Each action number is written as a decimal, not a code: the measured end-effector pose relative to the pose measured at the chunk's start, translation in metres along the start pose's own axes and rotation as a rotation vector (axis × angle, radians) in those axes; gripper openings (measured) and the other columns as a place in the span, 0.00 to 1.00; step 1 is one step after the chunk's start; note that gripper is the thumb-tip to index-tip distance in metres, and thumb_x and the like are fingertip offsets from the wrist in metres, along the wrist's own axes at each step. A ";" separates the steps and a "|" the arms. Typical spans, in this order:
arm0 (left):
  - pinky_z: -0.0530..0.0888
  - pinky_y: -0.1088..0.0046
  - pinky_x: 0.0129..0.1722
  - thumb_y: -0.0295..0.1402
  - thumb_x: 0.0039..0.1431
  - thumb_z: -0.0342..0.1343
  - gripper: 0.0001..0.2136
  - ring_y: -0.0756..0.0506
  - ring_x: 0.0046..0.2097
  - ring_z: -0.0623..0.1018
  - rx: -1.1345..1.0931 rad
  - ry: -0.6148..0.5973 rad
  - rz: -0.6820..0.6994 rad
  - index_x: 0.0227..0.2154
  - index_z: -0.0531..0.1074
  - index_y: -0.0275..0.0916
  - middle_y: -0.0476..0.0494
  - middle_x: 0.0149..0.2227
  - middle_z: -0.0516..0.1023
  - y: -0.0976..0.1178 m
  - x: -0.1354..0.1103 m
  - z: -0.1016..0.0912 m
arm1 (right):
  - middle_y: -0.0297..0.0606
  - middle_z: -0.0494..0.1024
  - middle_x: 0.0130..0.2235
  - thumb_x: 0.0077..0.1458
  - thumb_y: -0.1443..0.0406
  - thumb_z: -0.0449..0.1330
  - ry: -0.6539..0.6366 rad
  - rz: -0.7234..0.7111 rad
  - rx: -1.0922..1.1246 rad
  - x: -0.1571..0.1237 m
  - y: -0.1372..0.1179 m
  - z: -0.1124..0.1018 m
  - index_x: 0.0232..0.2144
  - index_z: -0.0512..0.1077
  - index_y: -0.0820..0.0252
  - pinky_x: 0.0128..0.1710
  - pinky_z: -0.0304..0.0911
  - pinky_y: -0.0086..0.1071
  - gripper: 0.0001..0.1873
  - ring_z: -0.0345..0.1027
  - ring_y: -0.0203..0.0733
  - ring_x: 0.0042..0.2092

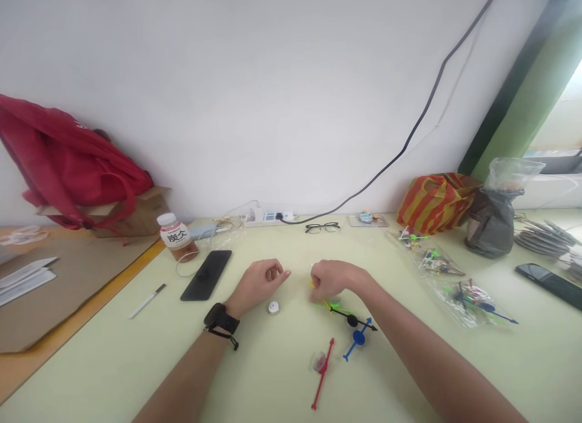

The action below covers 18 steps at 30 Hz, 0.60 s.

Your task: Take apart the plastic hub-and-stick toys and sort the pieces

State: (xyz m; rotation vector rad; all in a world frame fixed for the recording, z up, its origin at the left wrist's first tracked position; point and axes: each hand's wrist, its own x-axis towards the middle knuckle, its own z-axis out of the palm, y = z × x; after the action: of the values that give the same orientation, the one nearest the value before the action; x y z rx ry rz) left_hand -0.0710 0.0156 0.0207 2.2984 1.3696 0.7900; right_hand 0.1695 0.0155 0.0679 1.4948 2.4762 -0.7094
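My right hand (333, 279) is closed at the yellow arrow spinner (327, 304), much of which its fingers hide. Under and beside it lie a green spinner (335, 306), a black arrow spinner (352, 320) and a blue one (359, 338). Closer to me rests a red arrow spinner (322, 368) with a clear round piece (318, 362) against it. My left hand (264, 280), wearing a black watch on its wrist, hovers with loosely curled fingers and the thumb apart; I see nothing in it. Just below its thumb sits a small white round piece (273, 308).
On the left are a black phone (207, 276), a bottle (176, 238) and a white pen (148, 300). Glasses (322, 228) and a power strip (268, 218) stand along the wall. At right lie plastic bags of spinners (477, 302), a striped bag (436, 202) and another phone (550, 283).
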 end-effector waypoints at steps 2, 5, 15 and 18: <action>0.63 0.73 0.26 0.46 0.60 0.61 0.15 0.49 0.26 0.70 0.004 -0.142 -0.005 0.26 0.74 0.40 0.52 0.22 0.72 0.004 -0.003 -0.010 | 0.38 0.77 0.30 0.44 0.58 0.67 -0.007 -0.027 0.023 0.000 -0.002 0.002 0.23 0.72 0.57 0.27 0.56 0.33 0.10 0.70 0.43 0.30; 0.62 0.74 0.25 0.49 0.52 0.67 0.16 0.49 0.25 0.70 -0.033 -0.338 -0.016 0.28 0.75 0.40 0.53 0.22 0.72 0.008 -0.006 -0.023 | 0.37 0.78 0.33 0.45 0.59 0.66 0.087 -0.075 0.158 0.004 0.003 0.003 0.26 0.70 0.56 0.25 0.56 0.32 0.10 0.69 0.40 0.31; 0.75 0.66 0.40 0.47 0.60 0.62 0.17 0.41 0.43 0.79 0.021 0.006 0.048 0.48 0.78 0.45 0.43 0.44 0.82 -0.008 0.000 -0.013 | 0.34 0.78 0.33 0.54 0.56 0.68 0.192 -0.174 0.770 0.012 0.012 0.001 0.40 0.67 0.56 0.33 0.69 0.33 0.18 0.75 0.40 0.31; 0.76 0.63 0.46 0.45 0.63 0.60 0.18 0.41 0.48 0.80 -0.024 0.103 0.108 0.53 0.75 0.46 0.42 0.49 0.81 -0.001 0.000 -0.008 | 0.33 0.79 0.33 0.60 0.60 0.64 0.151 -0.256 0.928 0.010 0.009 0.002 0.44 0.66 0.56 0.38 0.71 0.34 0.13 0.77 0.40 0.34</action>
State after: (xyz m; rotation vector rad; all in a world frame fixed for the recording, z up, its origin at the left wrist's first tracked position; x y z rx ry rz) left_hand -0.0764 0.0160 0.0266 2.3590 1.2790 0.9659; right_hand 0.1721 0.0257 0.0594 1.4712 2.5927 -2.0656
